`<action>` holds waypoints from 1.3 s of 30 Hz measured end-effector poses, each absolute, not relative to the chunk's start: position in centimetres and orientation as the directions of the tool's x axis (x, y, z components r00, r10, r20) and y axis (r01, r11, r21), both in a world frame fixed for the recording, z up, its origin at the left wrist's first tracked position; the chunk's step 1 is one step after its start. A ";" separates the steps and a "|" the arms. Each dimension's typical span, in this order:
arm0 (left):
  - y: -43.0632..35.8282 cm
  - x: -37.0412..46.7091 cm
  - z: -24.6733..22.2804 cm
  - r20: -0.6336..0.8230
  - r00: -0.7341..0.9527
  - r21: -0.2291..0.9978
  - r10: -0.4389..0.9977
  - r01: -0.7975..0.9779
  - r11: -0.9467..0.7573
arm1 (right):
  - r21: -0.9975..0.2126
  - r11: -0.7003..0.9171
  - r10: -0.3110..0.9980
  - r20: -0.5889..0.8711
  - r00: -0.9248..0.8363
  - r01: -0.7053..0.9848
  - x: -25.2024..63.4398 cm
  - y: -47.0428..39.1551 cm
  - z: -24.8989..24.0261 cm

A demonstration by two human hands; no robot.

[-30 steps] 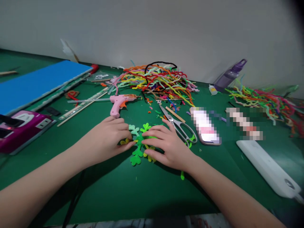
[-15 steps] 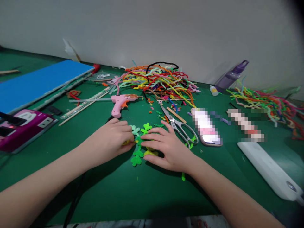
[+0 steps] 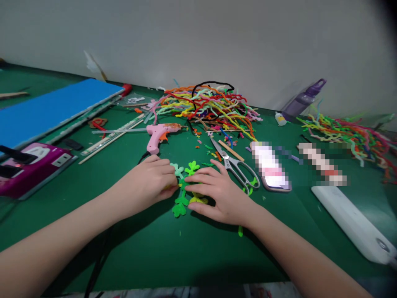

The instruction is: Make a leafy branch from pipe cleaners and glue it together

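A fuzzy leafy piece [image 3: 180, 206] in several greens and yellow lies flat on the green table [image 3: 149, 256]. At its left side my left hand [image 3: 151, 180] is closed in a pinch on a yellow part, mostly hidden by the fingers. My right hand [image 3: 220, 192] rests over the right side of the piece, its fingers spread and the fingertips touching the middle. Just behind my left hand is a pink glue gun [image 3: 156, 136]. Metal scissors [image 3: 235, 165] lie partly open beyond my right hand.
Behind lies a heap of coloured pipe cleaners [image 3: 204, 103], with a second bundle [image 3: 347, 130] at the right. A phone [image 3: 271, 167], a white device [image 3: 350, 223] and a purple bottle [image 3: 302, 101] are on the right. A magenta power strip [image 3: 37, 169] and blue board [image 3: 62, 107] sit left.
The whole view has shifted very slightly. Both hands keep nearly the same pose on the leafy piece.
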State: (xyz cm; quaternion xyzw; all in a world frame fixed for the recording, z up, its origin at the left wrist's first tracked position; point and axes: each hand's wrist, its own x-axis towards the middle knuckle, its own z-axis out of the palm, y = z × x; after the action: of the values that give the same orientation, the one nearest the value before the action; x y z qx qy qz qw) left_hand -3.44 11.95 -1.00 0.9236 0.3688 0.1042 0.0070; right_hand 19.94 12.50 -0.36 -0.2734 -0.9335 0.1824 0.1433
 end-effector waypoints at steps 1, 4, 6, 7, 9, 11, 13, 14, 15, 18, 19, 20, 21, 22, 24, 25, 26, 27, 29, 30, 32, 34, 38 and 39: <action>12.0 -3.4 -1.0 0.184 0.709 0.096 0.681 0.676 -0.730 | -0.420 0.783 0.564 0.167 -0.809 0.459 19.9 12.5 -0.3; 12.0 -3.4 -1.1 0.192 0.714 0.106 0.673 0.667 -0.738 | -0.427 0.780 0.564 0.166 -0.809 0.457 19.9 12.5 -0.3; 12.1 -3.4 -1.2 0.207 0.713 0.098 0.670 0.666 -0.740 | -0.431 0.781 0.562 0.168 -0.810 0.452 19.9 12.5 -0.3; 12.1 -3.4 -1.3 0.214 0.713 0.090 0.668 0.666 -0.740 | -0.434 0.781 0.561 0.168 -0.811 0.450 19.9 12.5 -0.3; 12.2 -3.4 -1.4 0.226 0.712 0.074 0.665 0.668 -0.741 | -0.437 0.780 0.561 0.169 -0.811 0.448 19.9 12.5 -0.3; 12.2 -3.4 -1.5 0.233 0.713 0.060 0.662 0.669 -0.741 | -0.438 0.779 0.562 0.168 -0.810 0.449 19.9 12.5 -0.3; 12.2 -3.3 -1.5 0.238 0.714 0.052 0.659 0.668 -0.742 | -0.439 0.779 0.562 0.170 -0.810 0.448 20.0 12.5 -0.3; 12.2 -3.3 -1.5 0.241 0.714 0.051 0.657 0.667 -0.743 | -0.440 0.779 0.561 0.169 -0.810 0.447 20.0 12.5 -0.3; 12.2 -3.3 -1.5 0.245 0.715 0.051 0.655 0.665 -0.745 | -0.440 0.779 0.560 0.169 -0.811 0.447 20.0 12.5 -0.3; 12.2 -3.3 -1.6 0.264 0.714 0.055 0.648 0.660 -0.750 | -0.442 0.777 0.562 0.166 -0.810 0.448 20.0 12.5 -0.2; 12.2 -3.2 -1.6 0.266 0.715 0.056 0.646 0.658 -0.751 | -0.442 0.777 0.562 0.166 -0.811 0.448 20.0 12.5 -0.2; 12.2 -3.2 -1.6 0.266 0.717 0.055 0.644 0.656 -0.753 | -0.443 0.777 0.561 0.166 -0.811 0.447 20.0 12.5 -0.2; 12.2 -3.3 -1.7 0.266 0.718 0.055 0.643 0.655 -0.754 | -0.443 0.777 0.561 0.166 -0.811 0.447 20.0 12.5 -0.2; 12.2 -3.3 -1.7 0.264 0.719 0.055 0.643 0.654 -0.755 | -0.443 0.778 0.560 0.166 -0.812 0.446 20.0 12.5 -0.2; 12.2 -3.3 -1.6 0.259 0.720 0.057 0.643 0.654 -0.755 | -0.440 0.781 0.557 0.169 -0.813 0.443 20.0 12.5 -0.3; 12.2 -3.3 -1.6 0.255 0.722 0.059 0.643 0.652 -0.756 | -0.437 0.783 0.555 0.171 -0.814 0.442 20.0 12.5 -0.3; 12.2 -3.3 -1.6 0.253 0.725 0.063 0.640 0.648 -0.759 | -0.434 0.786 0.553 0.172 -0.815 0.441 20.0 12.5 -0.3; 12.2 -3.3 -1.5 0.249 0.729 0.067 0.637 0.643 -0.763 | -0.430 0.788 0.551 0.174 -0.816 0.440 20.0 12.5 -0.3; 12.2 -3.3 -1.4 0.246 0.735 0.077 0.631 0.635 -0.769 | -0.424 0.791 0.550 0.175 -0.817 0.441 20.1 12.5 -0.3; 12.2 -3.2 -1.4 0.246 0.736 0.079 0.631 0.633 -0.770 | -0.420 0.792 0.549 0.175 -0.817 0.443 20.0 12.5 -0.3; 12.2 -3.2 -1.3 0.247 0.731 0.076 0.636 0.640 -0.765 | -0.412 0.796 0.547 0.176 -0.819 0.443 20.0 12.5 -0.3; 12.2 -3.2 -1.3 0.233 0.725 0.070 0.648 0.652 -0.755 | -0.405 0.802 0.543 0.188 -0.819 0.439 20.0 12.6 -0.3; 12.2 -3.1 -1.1 0.205 0.712 0.053 0.671 0.677 -0.734 | -0.398 0.788 0.590 0.271 -0.760 0.470 20.2 13.1 -0.4; 12.1 -3.1 -1.1 0.206 0.710 0.052 0.673 0.679 -0.732 | -0.396 0.774 0.618 0.298 -0.727 0.495 20.2 13.2 -0.4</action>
State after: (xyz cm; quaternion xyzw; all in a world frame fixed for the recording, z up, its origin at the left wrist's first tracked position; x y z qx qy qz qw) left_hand -3.10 12.14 -1.10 0.9246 0.3655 0.1061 -0.0138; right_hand 20.21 13.21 -0.39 -0.3030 -0.9178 0.1461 0.2108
